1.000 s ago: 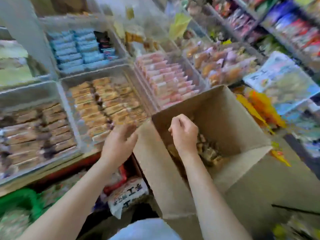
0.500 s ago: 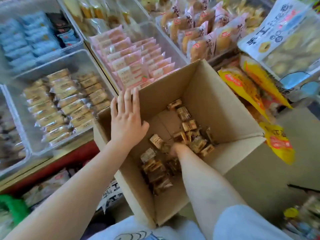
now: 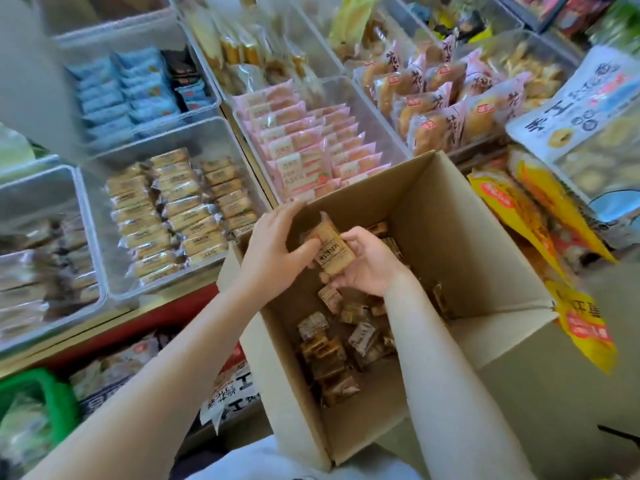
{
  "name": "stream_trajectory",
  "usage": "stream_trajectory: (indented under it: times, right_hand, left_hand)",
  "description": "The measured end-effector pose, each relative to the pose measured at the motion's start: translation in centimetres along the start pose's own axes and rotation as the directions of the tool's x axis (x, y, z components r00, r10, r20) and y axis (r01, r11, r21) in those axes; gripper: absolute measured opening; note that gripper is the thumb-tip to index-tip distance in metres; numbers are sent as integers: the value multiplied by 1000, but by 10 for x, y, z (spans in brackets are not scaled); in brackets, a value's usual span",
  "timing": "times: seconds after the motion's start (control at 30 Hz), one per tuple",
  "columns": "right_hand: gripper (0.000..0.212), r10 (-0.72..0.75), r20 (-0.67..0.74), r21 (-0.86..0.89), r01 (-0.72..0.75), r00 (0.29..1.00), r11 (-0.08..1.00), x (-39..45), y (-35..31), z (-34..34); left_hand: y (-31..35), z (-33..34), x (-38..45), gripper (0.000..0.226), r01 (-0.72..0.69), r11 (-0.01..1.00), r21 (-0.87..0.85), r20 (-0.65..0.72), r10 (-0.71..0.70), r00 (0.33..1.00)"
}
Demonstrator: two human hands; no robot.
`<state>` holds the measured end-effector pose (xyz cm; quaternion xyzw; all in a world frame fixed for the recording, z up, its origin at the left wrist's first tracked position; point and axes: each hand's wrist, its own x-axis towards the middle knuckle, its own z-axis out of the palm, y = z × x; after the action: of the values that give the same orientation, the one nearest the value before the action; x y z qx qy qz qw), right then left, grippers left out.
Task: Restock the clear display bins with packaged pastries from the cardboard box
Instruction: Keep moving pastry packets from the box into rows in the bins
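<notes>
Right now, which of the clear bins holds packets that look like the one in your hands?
The bin of tan packets, just left of the cardboard box. Its neighbours hold pink, blue or darker brown packets; the held packet is tan too.

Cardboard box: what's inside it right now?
Loose brown wrapped pastries litter the floor of the cardboard box. Above them both hands, left and right, hold a stack of packets. The forearms cover part of the floor.
</notes>
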<state>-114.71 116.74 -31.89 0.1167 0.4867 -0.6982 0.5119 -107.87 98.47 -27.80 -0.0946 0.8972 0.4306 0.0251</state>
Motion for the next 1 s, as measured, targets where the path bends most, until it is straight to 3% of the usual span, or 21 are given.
stream_trajectory:
  times: [0.07, 0.17, 0.23, 0.33, 0.4, 0.47, 0.53, 0.63, 0.73, 0.8, 0.9, 1.0]
  right_hand:
    - [51, -30, 247, 0, 31, 968, 1000, -9, -4, 24]
    - [54, -58, 427, -34, 81, 902, 996, -10, 1, 68]
    - [53, -30, 461, -109, 91, 887, 990, -3, 9, 104]
    - [45, -42, 362, -276, 150, 931, 949, 14, 28, 160]
    - [33, -111, 253, -499, 229, 961, 836, 27, 44, 204]
    - [16, -196, 228, -726, 301, 954, 619, 40, 63, 254]
    - [16, -180, 264, -830, 318, 948, 458, 55, 86, 310]
    - [25, -144, 300, -887, 332, 943, 320, 86, 128, 398]
    - [22, -193, 299, -902, 343, 934, 262, 120, 172, 478]
    - [18, -236, 290, -903, 347, 928, 255, 142, 199, 521]
    - [25, -324, 314, -904, 385, 893, 186, 171, 230, 572]
    - [33, -350, 419, -904, 422, 838, -71, 196, 250, 606]
  left_hand:
    - [3, -27, -12, 58, 97, 967, -234, 95, -76, 993]
    - [-8, -68, -37, 37, 190, 871, -453, 177, -121, 977]
    - [-27, -93, -58, 26, 213, 820, -531, 137, -165, 977]
    - [-70, -132, -94, 25, 256, 690, -677, 62, -293, 954]
    - [-102, -161, -123, 25, 260, 667, -698, 21, -344, 939]
    - [-138, -193, -154, 27, 263, 690, -674, -18, -371, 928]
    - [-176, -228, -186, 30, 255, 685, -682, -76, -413, 907]
    - [-241, -278, -232, 32, 225, 658, -718, -169, -479, 862]
    - [-315, -318, -277, 29, 300, 730, -614, -365, -600, 712]
    - [-365, -338, -304, 36, 466, 815, -343, -514, -579, 633]
    - [-421, -352, -337, 54, 611, 779, 139, -527, -464, 712]
    - [-448, -348, -357, 74, 579, 765, 282, -394, -458, 797]
